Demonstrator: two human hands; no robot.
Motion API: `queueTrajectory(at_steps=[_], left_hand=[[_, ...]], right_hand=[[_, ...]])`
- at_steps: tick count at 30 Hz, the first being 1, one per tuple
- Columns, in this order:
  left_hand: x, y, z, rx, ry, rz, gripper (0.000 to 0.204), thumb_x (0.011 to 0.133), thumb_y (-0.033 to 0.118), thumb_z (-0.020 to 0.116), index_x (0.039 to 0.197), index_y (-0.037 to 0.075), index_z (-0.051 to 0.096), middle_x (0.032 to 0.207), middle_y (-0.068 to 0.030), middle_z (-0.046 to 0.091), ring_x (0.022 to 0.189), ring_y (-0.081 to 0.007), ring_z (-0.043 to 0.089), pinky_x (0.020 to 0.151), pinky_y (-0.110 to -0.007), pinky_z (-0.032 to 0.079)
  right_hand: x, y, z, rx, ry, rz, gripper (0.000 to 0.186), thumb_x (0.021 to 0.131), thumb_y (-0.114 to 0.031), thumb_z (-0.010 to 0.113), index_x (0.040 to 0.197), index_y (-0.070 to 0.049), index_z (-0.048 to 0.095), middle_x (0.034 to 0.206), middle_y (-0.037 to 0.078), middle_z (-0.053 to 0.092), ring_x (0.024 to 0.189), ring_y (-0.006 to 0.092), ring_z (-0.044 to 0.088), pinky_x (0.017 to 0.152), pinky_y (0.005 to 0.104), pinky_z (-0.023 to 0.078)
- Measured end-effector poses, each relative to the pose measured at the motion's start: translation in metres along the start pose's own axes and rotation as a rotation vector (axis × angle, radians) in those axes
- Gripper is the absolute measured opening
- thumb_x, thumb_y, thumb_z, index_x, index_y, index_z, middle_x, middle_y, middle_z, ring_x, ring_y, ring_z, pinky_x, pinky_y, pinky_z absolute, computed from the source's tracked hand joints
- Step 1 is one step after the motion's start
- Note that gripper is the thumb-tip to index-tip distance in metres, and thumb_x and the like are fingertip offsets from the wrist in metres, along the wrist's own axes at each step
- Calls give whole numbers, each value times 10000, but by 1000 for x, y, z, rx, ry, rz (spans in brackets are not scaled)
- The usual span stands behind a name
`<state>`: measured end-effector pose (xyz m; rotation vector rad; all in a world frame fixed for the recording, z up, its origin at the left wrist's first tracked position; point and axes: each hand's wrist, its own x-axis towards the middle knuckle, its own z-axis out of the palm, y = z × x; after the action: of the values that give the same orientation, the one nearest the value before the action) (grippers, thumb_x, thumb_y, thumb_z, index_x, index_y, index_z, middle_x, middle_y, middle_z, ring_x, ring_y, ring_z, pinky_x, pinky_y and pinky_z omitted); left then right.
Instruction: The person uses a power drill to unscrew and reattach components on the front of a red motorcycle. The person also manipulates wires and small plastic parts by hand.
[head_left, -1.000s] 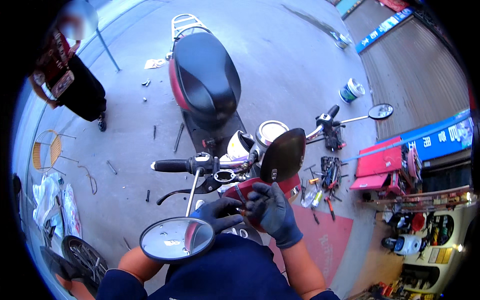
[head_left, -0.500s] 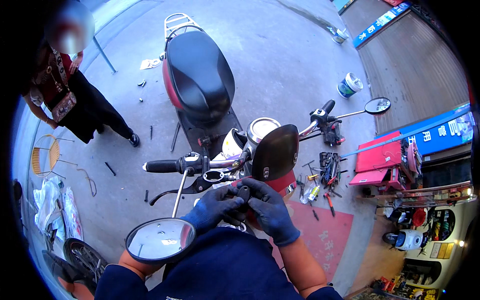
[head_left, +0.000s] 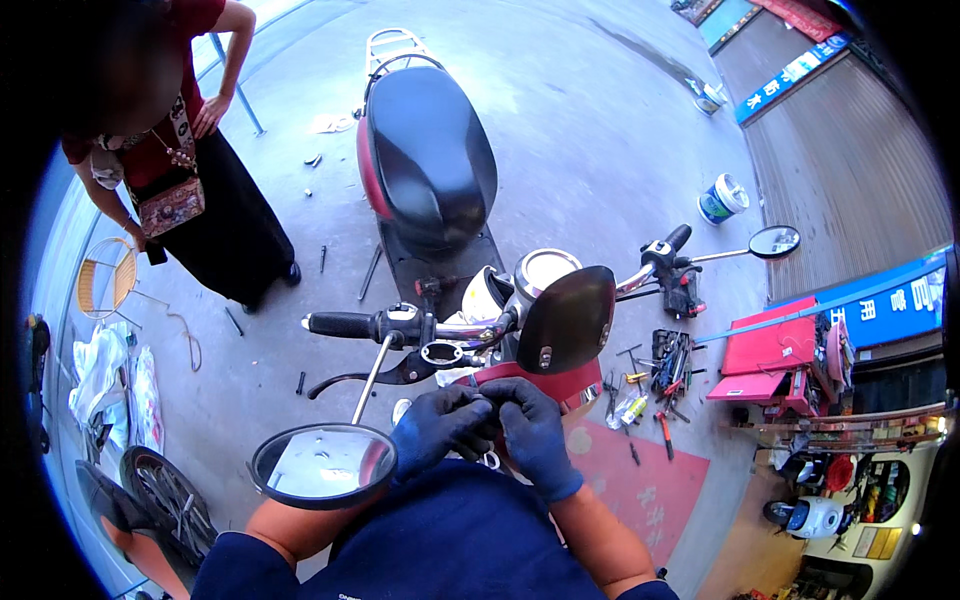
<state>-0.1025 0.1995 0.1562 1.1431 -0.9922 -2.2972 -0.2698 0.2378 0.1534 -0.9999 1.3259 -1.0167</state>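
Both my hands wear dark work gloves with blue cuffs and meet in front of my chest. My left hand [head_left: 440, 428] is closed, its fingers curled in around a small black part, now mostly hidden by the gloves. My right hand [head_left: 533, 430] pinches at the same part from the other side. Just beyond them stands a red scooter with a black seat [head_left: 430, 155], a dark windshield [head_left: 567, 320] and a black left grip [head_left: 342, 325]. A round clamp ring [head_left: 441, 354] and brake lever [head_left: 372, 376] sit by the left handlebar. The left mirror [head_left: 322, 465] overlaps my left forearm.
Hand tools [head_left: 672, 362] and a red-handled hammer [head_left: 665, 436] lie on the ground at right, near an open red toolbox [head_left: 768, 345]. A person with a patterned bag [head_left: 171, 207] stands at far left, by a yellow chair [head_left: 108, 277]. A bucket [head_left: 723, 199] stands at right.
My hands have closed further over the small black part, which showed plainly before. The person at left has come nearer. The whole view has shifted slightly.
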Motion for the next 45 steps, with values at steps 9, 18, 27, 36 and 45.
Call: queueTrajectory(at_steps=[9,18,27,36,45], left_hand=[[-15,9,-16,-118,117,105,391,976,356,440,1029,-1,589,848,-132,639,703,-164,632,643,-302,545],[-24,2,-36,197,188,80,352,989,311,452,1068,-1,595,882,-132,646,745,-170,641,692,-306,537],[-34,-21,-70,279,312,-7,246,947,225,559,954,-8,636,825,-113,643,704,-157,608,670,-294,496],[-33,-11,-71,479,265,178,232,940,221,556,996,10,635,796,-93,647,661,-155,609,619,-313,488],[-16,-6,-57,743,317,630,357,876,112,628,1216,38,550,871,-144,660,761,-231,681,639,-347,538]], right_hand=[[1,-1,11,16,34,64,207,890,-88,517,1064,-4,591,883,58,603,763,85,534,682,250,459],[29,-42,20,5,-35,130,180,907,-173,565,932,-4,623,806,37,594,723,81,521,658,265,442],[57,-25,3,-561,-181,-454,147,897,-82,499,879,5,615,817,60,548,664,147,516,603,283,434],[77,-45,14,-505,-225,62,322,913,-256,520,957,31,657,827,168,653,753,220,601,717,341,462],[86,-33,4,-398,-359,124,330,910,-280,553,1011,6,683,857,147,679,781,196,612,758,313,467]])
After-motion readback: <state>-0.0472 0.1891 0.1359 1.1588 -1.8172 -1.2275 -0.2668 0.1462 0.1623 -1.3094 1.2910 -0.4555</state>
